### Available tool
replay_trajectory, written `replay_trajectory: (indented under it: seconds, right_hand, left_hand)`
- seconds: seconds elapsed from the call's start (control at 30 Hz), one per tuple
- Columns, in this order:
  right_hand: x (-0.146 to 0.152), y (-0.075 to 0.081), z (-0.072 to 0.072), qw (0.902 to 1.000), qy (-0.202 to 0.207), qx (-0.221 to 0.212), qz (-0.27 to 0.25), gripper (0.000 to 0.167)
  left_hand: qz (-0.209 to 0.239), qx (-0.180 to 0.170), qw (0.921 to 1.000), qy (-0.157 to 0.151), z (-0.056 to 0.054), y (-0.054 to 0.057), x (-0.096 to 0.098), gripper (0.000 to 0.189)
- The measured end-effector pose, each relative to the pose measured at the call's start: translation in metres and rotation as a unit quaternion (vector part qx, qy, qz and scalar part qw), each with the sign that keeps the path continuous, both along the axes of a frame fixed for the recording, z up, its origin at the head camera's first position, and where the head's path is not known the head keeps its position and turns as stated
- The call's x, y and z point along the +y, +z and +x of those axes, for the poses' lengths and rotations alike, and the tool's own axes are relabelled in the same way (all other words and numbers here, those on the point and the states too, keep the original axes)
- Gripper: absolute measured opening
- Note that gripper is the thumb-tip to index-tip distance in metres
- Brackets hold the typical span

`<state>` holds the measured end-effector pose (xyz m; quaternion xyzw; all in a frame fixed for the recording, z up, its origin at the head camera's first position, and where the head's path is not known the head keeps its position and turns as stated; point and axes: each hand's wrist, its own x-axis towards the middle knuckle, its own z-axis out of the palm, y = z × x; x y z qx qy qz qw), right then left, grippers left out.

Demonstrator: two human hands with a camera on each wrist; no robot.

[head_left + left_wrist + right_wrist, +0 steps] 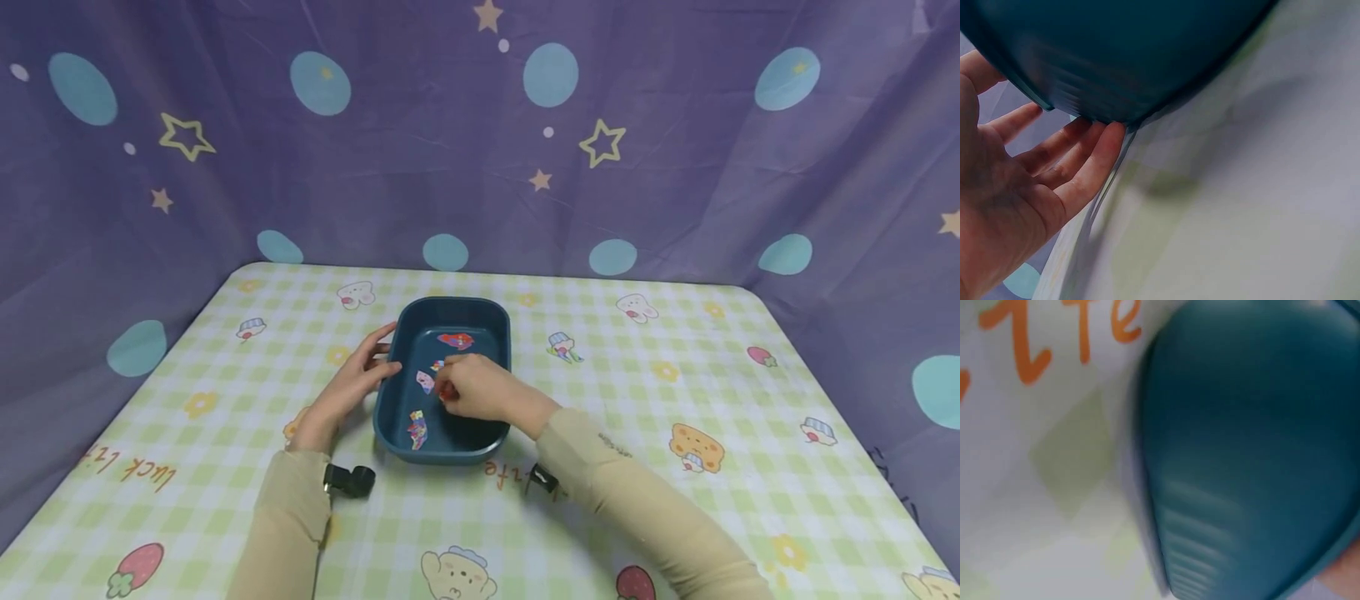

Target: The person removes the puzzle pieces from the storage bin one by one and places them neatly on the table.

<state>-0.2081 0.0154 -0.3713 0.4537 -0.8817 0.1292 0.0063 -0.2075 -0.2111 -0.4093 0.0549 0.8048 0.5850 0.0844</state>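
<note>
Pink piece between the hands

Tray walls around — free above

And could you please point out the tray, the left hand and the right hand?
Tray (463, 435): head view, on its bare floor, near end.
Left hand (351, 382): head view, on its back.
Right hand (482, 388): head view, on its back.

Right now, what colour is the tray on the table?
The tray is dark teal, seen best in the head view.
</note>
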Motion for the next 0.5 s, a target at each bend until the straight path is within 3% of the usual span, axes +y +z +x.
replay_trajectory:
  seconds: [0.5]
  right_hand:
    - [0.025,0.013,-0.009,0.998,-0.017,-0.009,-0.061,0.012]
  left_hand:
    - [-0.004,-0.003,1.0,0.003,-0.001,-0.002,0.0,0.063]
